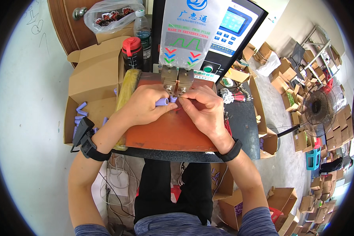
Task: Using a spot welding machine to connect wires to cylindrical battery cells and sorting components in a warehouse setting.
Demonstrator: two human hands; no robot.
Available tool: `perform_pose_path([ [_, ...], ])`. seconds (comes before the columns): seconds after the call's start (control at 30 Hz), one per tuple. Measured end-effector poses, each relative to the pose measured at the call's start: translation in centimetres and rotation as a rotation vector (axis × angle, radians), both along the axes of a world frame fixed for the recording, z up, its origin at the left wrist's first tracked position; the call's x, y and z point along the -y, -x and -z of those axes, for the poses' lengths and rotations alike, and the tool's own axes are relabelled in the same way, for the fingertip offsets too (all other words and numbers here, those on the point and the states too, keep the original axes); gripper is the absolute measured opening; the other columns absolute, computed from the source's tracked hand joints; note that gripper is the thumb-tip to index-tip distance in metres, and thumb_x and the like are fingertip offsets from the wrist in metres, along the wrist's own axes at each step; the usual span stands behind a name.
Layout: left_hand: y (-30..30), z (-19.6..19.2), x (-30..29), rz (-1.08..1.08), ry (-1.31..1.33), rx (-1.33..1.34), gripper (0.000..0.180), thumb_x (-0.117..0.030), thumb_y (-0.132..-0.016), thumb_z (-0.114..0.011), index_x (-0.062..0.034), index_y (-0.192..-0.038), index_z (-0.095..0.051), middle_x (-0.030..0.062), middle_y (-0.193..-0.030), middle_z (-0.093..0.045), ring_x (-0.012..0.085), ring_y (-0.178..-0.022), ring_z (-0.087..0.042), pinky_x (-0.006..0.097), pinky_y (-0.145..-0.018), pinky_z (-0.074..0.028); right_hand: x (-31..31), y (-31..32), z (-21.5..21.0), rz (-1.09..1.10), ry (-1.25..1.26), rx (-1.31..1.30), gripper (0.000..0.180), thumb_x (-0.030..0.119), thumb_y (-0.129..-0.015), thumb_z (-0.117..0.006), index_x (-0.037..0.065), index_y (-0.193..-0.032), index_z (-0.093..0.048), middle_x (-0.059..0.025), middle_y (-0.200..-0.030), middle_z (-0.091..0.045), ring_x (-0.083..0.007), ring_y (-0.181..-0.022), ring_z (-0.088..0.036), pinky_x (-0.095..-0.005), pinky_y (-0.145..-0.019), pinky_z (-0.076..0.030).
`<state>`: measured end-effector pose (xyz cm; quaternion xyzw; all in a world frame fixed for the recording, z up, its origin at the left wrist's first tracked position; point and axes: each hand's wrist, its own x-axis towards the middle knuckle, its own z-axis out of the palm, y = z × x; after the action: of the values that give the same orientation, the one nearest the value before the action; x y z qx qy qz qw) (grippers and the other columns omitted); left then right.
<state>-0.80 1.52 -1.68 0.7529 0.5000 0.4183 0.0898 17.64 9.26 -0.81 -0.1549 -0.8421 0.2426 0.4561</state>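
My left hand (143,105) is closed round a purple cylindrical battery cell (161,102), its end poking out past the fingers. A second purple cell (173,99) stands beside it, right under the metal electrode holders (177,81) of a spot welder (192,35). From the other side my right hand (203,108) reaches in, thumb and forefinger pinched together close to that second cell. Whatever lies between those fingertips is too small to make out. Both hands are above an orange-brown mat (165,133) on the dark table.
To the left, an open cardboard box (92,74) holds several purple cells. A yellow wrapped roll (128,86) edges the mat. Behind stand a red-capped bottle (132,53) and a clear bottle (142,33). Red and white wire leads (240,94) lie right; farther off are a fan (319,106) and boxes.
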Motion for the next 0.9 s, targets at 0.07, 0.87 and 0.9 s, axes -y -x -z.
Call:
perform_pose_path([
  [0.07, 0.04, 0.03, -0.04, -0.01, 0.008, -0.011, 0.025, -0.024, -0.08, -0.071, 0.0, -0.08, -0.064, 0.0153, -0.076, -0.061, 0.0337, -0.07, -0.059, 0.04, -0.061, -0.045, -0.07, 0.15, 0.05, 0.003, -0.025, -0.023, 0.01, 0.001, -0.072, -0.072, 0.004, -0.08, -0.069, -0.0066, -0.075, -0.066, -0.0228, -0.07, -0.059, -0.0329, -0.066, -0.047],
  [0.87, -0.18, -0.6, 0.38, -0.028, 0.084, 0.012, 0.023, -0.022, -0.08, -0.072, -0.0003, -0.083, -0.065, 0.0157, -0.077, -0.062, 0.0336, -0.07, -0.059, 0.04, -0.061, -0.045, 0.04, 0.24, -0.04, 0.039, -0.153, -0.05, 0.008, 0.002, -0.07, -0.071, 0.007, -0.076, -0.068, -0.0036, -0.068, -0.062, -0.0231, -0.063, -0.056, -0.0341, -0.061, -0.044],
  [0.9, -0.19, -0.52, 0.35, -0.026, 0.085, 0.012, 0.023, -0.022, -0.08, -0.072, -0.0003, -0.083, -0.065, 0.0157, -0.077, -0.062, 0.0336, -0.07, -0.059, 0.04, -0.061, -0.045, 0.05, 0.22, -0.02, 0.035, -0.147, -0.048, 0.008, 0.002, -0.07, -0.071, 0.007, -0.076, -0.068, -0.0038, -0.068, -0.062, -0.0233, -0.063, -0.056, -0.0341, -0.062, -0.044],
])
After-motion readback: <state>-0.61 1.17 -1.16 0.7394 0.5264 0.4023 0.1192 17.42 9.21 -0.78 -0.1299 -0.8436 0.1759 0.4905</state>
